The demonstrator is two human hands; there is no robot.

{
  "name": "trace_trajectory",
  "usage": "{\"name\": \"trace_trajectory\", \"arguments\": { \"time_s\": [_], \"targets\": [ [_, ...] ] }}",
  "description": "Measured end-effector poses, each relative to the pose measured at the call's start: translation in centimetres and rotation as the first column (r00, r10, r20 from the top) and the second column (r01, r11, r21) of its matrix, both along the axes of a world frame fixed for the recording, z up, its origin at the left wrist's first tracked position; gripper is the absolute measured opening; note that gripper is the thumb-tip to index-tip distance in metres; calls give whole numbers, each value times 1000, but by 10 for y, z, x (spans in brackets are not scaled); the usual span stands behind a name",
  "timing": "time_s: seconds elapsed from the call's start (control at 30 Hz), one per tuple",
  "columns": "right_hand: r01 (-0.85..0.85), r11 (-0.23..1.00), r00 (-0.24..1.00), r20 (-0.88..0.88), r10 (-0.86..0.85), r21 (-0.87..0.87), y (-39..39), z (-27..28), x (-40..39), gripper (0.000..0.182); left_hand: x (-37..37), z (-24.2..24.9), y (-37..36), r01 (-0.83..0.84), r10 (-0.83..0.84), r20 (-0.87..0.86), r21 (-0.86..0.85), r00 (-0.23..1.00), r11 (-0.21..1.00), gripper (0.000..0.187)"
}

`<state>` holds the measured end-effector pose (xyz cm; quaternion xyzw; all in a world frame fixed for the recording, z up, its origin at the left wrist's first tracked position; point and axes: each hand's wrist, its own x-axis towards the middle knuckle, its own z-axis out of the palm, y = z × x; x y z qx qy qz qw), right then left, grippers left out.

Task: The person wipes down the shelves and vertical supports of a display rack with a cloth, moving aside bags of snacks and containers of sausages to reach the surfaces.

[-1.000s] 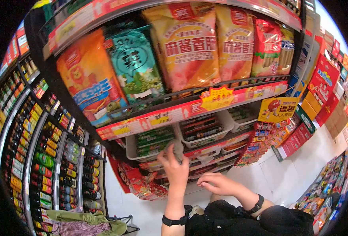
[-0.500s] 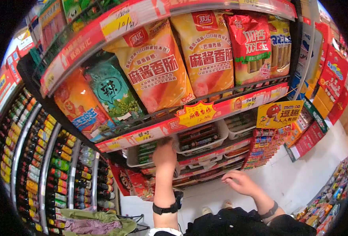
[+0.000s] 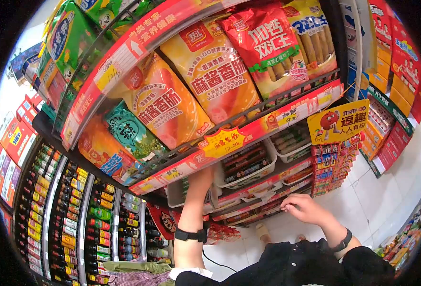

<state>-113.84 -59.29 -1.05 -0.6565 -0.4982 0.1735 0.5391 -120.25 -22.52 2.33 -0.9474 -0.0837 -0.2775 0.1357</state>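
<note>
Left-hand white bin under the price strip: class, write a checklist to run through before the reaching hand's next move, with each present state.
1. Left hand fully visible: not ok, price strip hides its fingers.
2. Left hand's grip: cannot tell.
3. Right hand apart from the bins: ok.
4. Green packs in the left-hand white bin fully visible: not ok, partly covered.
5. Yellow sign untouched by hands: ok.

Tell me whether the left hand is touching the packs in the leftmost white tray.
Cannot tell. In the head view, the left hand reaches beneath the price strip, which hides its fingers and any contact with the packs in the tray.
</note>
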Motion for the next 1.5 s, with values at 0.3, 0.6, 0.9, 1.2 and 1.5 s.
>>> {"name": "trace_trajectory", "arguments": {
  "time_s": [0.3,0.6,0.9,1.2,1.5],
  "targets": [
    [138,990,990,9,-138,34,3,-2,7,16,43,12,32,56,-52,45,-88,998,995,43],
    [244,969,969,33,-245,33,-16,4,7,16,41,23,41,107,-109,91,24,990,994,39],
    [138,990,989,46,-139,18,-17,7,2,15,12,8,5,-11,-1,117,98,993,995,37],
    [-31,999,997,73,34,-38,-12,5,-5,15,-22,21,-73,-385,344,-263,-120,901,915,23],
    [128,990,989,81,-123,-60,-47,-5,11,15,-29,20,-130,-404,383,-143,-174,913,898,22]
  ]
}}
